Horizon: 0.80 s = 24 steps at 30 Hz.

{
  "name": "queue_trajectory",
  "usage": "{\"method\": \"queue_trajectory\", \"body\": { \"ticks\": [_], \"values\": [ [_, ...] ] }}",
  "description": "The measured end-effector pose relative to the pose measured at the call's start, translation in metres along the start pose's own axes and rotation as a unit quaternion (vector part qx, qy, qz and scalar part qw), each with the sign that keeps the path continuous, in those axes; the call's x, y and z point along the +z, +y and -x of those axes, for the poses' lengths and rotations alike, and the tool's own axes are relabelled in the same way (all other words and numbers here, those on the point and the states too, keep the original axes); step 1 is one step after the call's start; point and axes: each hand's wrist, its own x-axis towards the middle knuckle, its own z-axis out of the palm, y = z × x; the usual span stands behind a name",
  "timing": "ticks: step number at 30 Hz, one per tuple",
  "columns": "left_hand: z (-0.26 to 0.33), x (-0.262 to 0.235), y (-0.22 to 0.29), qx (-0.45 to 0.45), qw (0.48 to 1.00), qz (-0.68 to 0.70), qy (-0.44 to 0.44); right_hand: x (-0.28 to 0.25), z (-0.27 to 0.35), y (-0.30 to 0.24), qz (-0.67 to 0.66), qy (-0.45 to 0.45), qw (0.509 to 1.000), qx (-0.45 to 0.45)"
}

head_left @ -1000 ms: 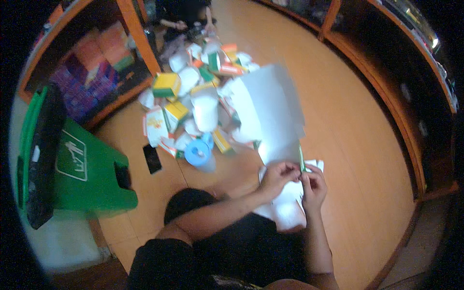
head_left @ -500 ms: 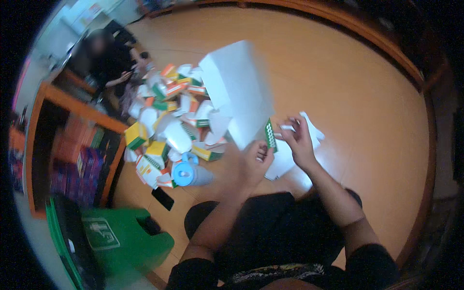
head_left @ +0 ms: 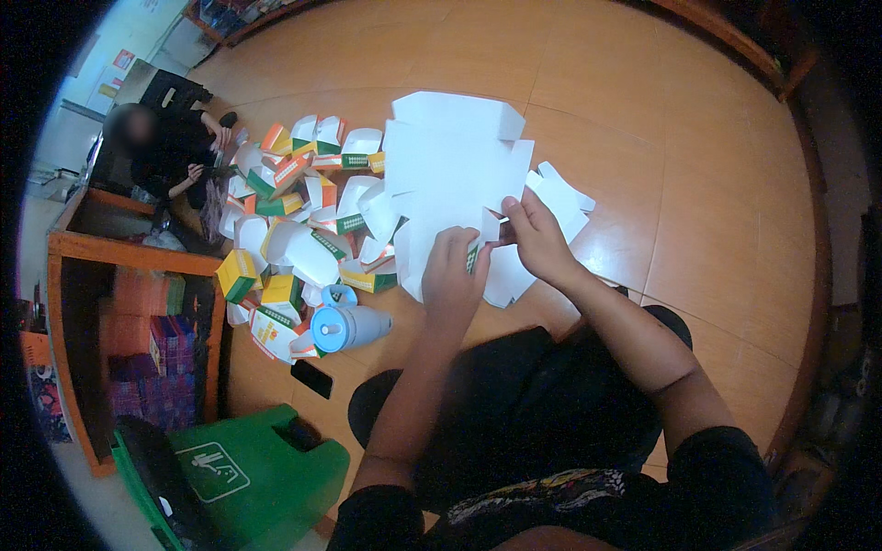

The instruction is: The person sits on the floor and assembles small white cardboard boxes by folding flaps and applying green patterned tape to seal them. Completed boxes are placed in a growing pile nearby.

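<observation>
Looking down from the head camera, I've got both hands up over a wooden floor, warm orange boards running out to the dark rim of the room. The left hand is clenched on the lower edge of a big white unfolded carton blank, fingers curled over a small green-printed flap; the right hand pinches the same blank from the other side, thumb and fingers closed on it. The blank is held up in front of me, above my dark-clothed lap, with a few more white flat sheets lying on the floor just beyond the right hand. Spread across the boards to my left is a loose heap of small cartons, white, orange, yellow and green. A blue-lidded bottle lies on its side at the near edge of that heap, a black phone near it. A green bin sits lower left, beside a wooden shelf unit. Another person sits at the far side of the heap.
</observation>
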Motion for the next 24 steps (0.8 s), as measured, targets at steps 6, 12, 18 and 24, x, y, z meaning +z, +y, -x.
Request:
{"method": "queue_trajectory", "body": {
  "ticks": [6,12,18,24],
  "values": [
    [0.003,-0.001,-0.006,-0.120,0.989,0.090,-0.021,-0.011,-0.009,-0.004,0.301,-0.033,0.936,-0.177],
    [0.002,0.005,-0.004,-0.270,0.910,0.316,0.000,-0.011,0.000,-0.017,0.305,-0.104,0.913,-0.249],
    [0.004,0.006,-0.006,-0.300,0.870,0.390,0.011,-0.003,0.000,-0.012,0.212,-0.084,0.953,-0.201],
    [0.008,0.014,-0.010,-0.274,0.857,0.435,0.033,0.000,0.001,-0.008,0.194,-0.082,0.959,-0.191]
  ]
}}
